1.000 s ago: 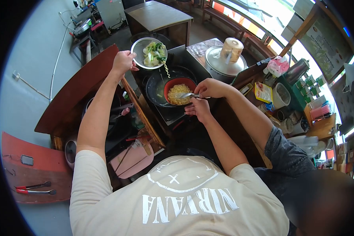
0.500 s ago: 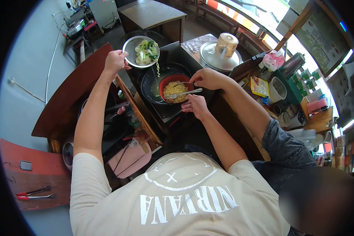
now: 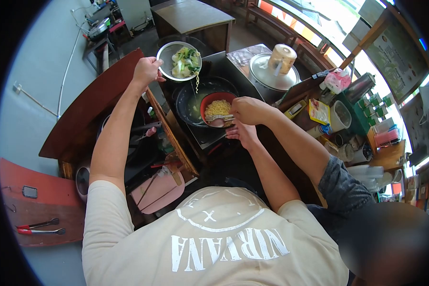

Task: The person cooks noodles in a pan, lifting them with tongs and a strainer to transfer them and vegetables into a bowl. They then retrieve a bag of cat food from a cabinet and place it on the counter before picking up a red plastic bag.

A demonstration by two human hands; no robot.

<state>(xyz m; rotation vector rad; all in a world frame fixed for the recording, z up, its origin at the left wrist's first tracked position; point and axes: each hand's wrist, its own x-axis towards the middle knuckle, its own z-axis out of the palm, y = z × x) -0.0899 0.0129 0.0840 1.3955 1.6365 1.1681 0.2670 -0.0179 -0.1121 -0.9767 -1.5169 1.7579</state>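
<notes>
My left hand (image 3: 148, 71) grips the edge of a round strainer (image 3: 166, 58), tilted beyond the wok. Leafy greens (image 3: 185, 63) lie in it, and a strand of curly noodle hangs from its edge. My right hand (image 3: 245, 135) holds the near right side of a bowl (image 3: 205, 102) with a red inside, over the wok (image 3: 182, 107). Yellow noodles (image 3: 218, 108) fill the bowl. From the right, a co-worker's hand (image 3: 253, 111) reaches over it with a fork (image 3: 222, 117) and a spoon (image 3: 217, 123), partly covering my right fingers.
A large lidded pot (image 3: 262, 71) stands beyond the wok, with a container (image 3: 281, 58) on its lid. A wooden partition (image 3: 174, 133) runs along the left of the stove. Packets, tubs and jars crowd the right-hand counter. Tongs (image 3: 40, 231) hang at the lower left.
The co-worker's hand has moved across the bowl's near right edge; the fork and spoon are now together under it. The view has shifted slightly. Both my hands keep their holds.
</notes>
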